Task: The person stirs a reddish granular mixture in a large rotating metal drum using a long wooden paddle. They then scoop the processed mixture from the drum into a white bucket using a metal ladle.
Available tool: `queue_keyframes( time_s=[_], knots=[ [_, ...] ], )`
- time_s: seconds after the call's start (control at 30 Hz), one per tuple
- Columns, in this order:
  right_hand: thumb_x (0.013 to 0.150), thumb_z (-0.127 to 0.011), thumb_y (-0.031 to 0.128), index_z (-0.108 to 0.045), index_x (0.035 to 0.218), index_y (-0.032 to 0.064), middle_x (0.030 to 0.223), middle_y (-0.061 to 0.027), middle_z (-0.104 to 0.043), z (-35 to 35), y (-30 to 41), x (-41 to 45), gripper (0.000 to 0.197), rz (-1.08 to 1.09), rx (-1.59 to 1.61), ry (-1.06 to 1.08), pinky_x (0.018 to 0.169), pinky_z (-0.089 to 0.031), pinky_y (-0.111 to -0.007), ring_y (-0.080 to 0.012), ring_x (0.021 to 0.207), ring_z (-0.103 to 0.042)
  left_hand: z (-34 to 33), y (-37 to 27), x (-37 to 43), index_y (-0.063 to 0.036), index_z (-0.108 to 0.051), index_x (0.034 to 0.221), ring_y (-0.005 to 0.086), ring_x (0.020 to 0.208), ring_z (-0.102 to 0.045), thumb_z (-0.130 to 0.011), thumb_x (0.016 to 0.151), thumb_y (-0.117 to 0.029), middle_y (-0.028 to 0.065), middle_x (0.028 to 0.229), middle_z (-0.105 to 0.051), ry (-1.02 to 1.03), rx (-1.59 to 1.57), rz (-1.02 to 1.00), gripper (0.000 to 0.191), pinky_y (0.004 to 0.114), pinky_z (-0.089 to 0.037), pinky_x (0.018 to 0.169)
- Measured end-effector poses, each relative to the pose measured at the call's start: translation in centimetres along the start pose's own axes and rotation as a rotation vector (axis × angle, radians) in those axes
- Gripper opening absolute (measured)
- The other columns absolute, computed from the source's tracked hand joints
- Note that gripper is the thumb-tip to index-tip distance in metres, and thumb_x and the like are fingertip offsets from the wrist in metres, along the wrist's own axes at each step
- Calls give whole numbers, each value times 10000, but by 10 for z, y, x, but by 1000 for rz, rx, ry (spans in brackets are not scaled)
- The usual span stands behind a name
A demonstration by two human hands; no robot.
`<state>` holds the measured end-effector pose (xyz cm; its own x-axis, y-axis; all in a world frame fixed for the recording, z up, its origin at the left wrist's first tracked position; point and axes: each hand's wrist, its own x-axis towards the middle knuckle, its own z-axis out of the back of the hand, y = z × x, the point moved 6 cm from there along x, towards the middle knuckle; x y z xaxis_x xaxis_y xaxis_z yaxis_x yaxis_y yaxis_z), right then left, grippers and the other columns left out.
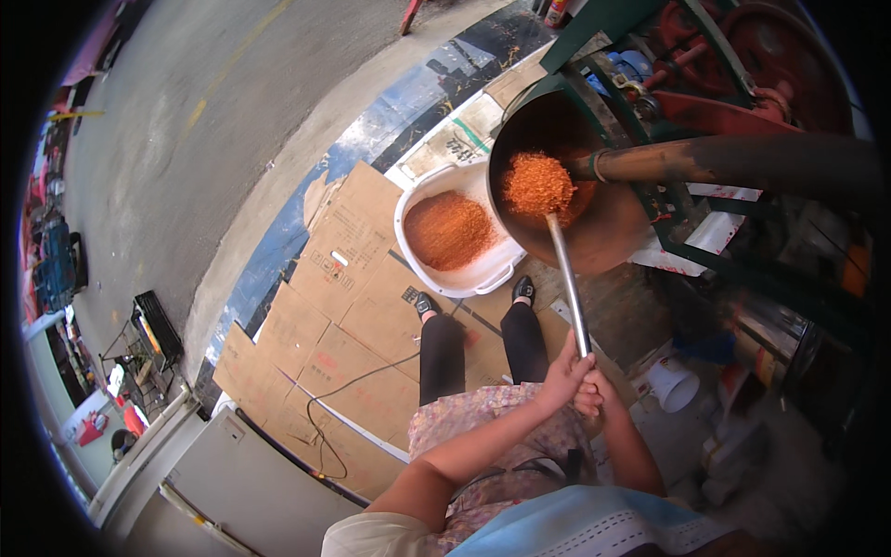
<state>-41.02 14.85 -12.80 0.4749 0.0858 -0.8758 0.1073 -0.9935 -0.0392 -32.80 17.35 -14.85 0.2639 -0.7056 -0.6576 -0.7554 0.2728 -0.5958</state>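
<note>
My left hand and my right hand are closed one beside the other around the lower end of a long metal handle. At its upper end sits a heap of coarse orange-red flakes, looking like crushed chilli, which hides the scoop head. The heap is over a big round metal bowl that has more red material inside. A thick wooden pole reaches into this bowl from the right. Left of the bowl, a white plastic tub holds a mound of finer red flakes.
A green metal frame and red wheels stand at the right. Flattened cardboard covers the floor, with a cable across it. A white bucket lies right of my hands. A pale cabinet stands lower left.
</note>
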Motion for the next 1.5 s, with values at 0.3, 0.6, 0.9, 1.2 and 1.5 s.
queue_keyframes(
  time_s=[0.3,0.6,0.9,1.2,1.5],
  knots=[
    [817,-483,154,-437,936,87,542,4,-398,-40,-41,-61,144,-40,-359,97,253,-332,-261,-86,315,-360,0,-26,-91,-8,-78,1450,113,1155,-418,-517,941,-118,82,1283,-443,125,-113,-3,681,238,-371,954],
    [853,-494,125,-507,1076,47,612,-46,-509,-39,-94,89,237,124,-608,-144,424,-436,-299,-152,440,-498,144,9,-37,-49,-541,999,124,750,-573,-547,916,-309,45,828,-585,-97,-184,256,272,229,-469,649],
    [735,-662,206,-485,1233,77,848,-206,-624,-45,-91,164,544,546,-1589,-638,684,-502,-384,-329,799,-642,232,45,20,-49,-501,1215,141,958,-531,-537,919,-243,33,990,-589,-169,-54,379,355,304,-436,794],
    [806,-636,148,-447,1261,23,1026,-105,-593,-58,-62,-34,508,545,-1195,-223,782,-465,-338,-215,907,-589,76,-51,-78,-29,-430,1226,145,863,-563,-591,893,-176,79,957,-585,11,236,109,398,271,-461,740],
    [955,-444,219,-450,1159,19,657,-21,-493,-49,0,-48,286,309,-700,-387,453,-401,-242,-102,489,-469,11,-33,-39,2,-245,1391,117,747,-578,-521,942,-234,107,969,-543,158,91,26,577,233,-487,658]
  ],
)
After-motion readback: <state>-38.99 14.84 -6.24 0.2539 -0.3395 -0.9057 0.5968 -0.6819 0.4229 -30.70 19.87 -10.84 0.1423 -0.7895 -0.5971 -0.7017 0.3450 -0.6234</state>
